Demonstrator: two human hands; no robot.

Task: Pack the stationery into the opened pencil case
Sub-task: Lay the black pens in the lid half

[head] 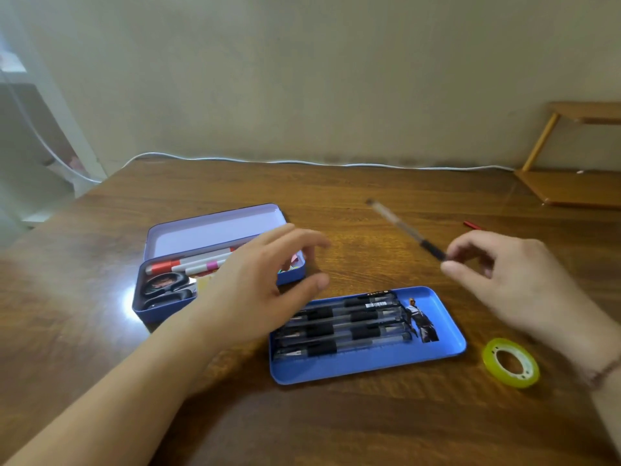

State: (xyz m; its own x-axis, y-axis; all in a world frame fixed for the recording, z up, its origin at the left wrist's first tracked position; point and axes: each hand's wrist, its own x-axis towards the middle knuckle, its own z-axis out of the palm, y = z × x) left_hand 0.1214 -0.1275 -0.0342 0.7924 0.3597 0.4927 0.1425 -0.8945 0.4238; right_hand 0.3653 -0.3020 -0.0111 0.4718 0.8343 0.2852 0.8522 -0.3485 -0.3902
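Observation:
The open blue pencil case (142, 311) stands left of centre with its lid (215, 230) tilted back. Inside lie black scissors (166, 290) and a few markers (198, 262). A blue tray (369, 366) in front of it at centre holds several black gel pens (339, 326). My left hand (255, 290) hovers over the case's right end, fingers spread and holding nothing. Further right, my right hand (514, 280) pinches the black end of a clear pen (406, 230) between thumb and fingers. The pen is blurred and points away to the upper left, above the table.
A yellow-green tape roll (510, 363) lies flat at the right, under my right wrist. A small red object (472, 225) lies further back. A wooden shelf (571, 186) stands at the back right, and a white cable (302, 161) runs along the table's far edge.

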